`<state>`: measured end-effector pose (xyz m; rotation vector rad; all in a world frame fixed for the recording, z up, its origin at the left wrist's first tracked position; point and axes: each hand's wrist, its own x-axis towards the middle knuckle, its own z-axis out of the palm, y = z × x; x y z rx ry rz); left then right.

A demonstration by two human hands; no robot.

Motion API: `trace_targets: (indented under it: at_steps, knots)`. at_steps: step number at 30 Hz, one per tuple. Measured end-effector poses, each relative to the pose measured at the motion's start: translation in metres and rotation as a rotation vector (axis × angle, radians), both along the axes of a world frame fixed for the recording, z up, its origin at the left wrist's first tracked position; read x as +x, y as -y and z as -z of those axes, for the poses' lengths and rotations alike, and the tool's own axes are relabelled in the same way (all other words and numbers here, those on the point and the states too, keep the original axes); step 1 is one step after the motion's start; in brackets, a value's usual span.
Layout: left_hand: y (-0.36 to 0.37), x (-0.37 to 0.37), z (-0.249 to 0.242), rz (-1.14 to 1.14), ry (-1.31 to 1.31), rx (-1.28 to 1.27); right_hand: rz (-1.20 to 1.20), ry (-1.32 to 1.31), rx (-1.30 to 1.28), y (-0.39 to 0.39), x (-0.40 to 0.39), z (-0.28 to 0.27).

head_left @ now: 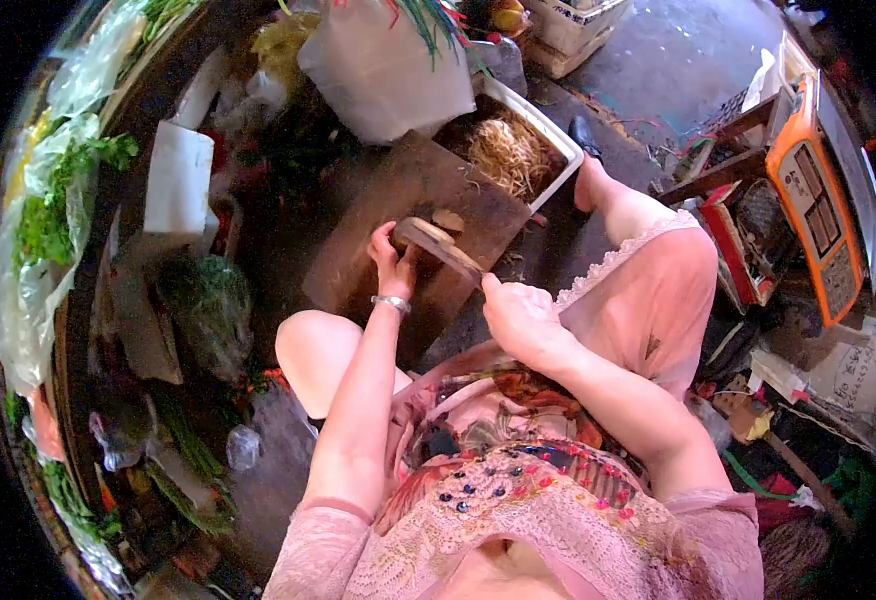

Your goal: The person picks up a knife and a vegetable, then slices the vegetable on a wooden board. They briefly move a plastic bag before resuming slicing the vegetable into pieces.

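Note:
My right hand [521, 315] is wrapped round the handle of a broad-bladed knife [443, 250]. The blade slants up and left over a brown wooden board [358, 230]. At the far end of the blade, my left hand [393, 262] is closed on a pale brown piece [430, 229] that lies against the knife; its outline is partly hidden. A second small light-brown piece [448, 219] rests on the board just beyond the blade. The left fingertips are partly hidden behind the knife.
Beyond the board stands a white box [558, 140] of pale shreds, beside a large plastic bag [388, 80]. An orange scale [816, 200] is at the right. Leafy greens [48, 220] in plastic line the left edge. My knees flank the board.

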<state>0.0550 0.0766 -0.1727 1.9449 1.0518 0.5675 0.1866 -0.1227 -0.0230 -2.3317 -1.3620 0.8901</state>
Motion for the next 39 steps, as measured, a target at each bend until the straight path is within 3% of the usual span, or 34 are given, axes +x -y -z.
trace_targets:
  at_steps: [4, 9, 12, 19, 31, 35, 37, 39]
  knots:
    - [0.003, 0.005, 0.001, -0.115, 0.139, -0.190, 0.013, 0.024, 0.020, 0.002, 0.000, 0.001]
    - [0.007, 0.004, -0.015, -0.026, -0.075, -0.012, 0.009, 0.047, 0.023, 0.000, 0.000, 0.006]
    - [0.006, 0.004, -0.017, -0.024, -0.068, -0.015, -0.012, 0.052, 0.013, -0.006, 0.004, 0.008]
    - [0.017, 0.010, -0.030, -0.121, 0.019, -0.112, -0.072, 0.032, 0.087, -0.031, 0.010, 0.006]
    - [0.022, 0.019, -0.056, -0.163, -0.226, -0.254, -0.025, 0.071, 0.186, -0.072, 0.017, 0.051]
    - [0.015, 0.007, -0.015, -0.170, -0.172, -0.059, 0.007, 0.125, 0.303, -0.071, 0.018, 0.074]
    - [0.012, 0.005, -0.014, -0.142, -0.123, -0.032, 0.039, 0.172, 0.245, -0.071, 0.012, 0.068]
    - [0.011, 0.004, -0.011, -0.162, -0.130, -0.053, 0.096, 0.048, 0.107, -0.076, 0.010, 0.053]
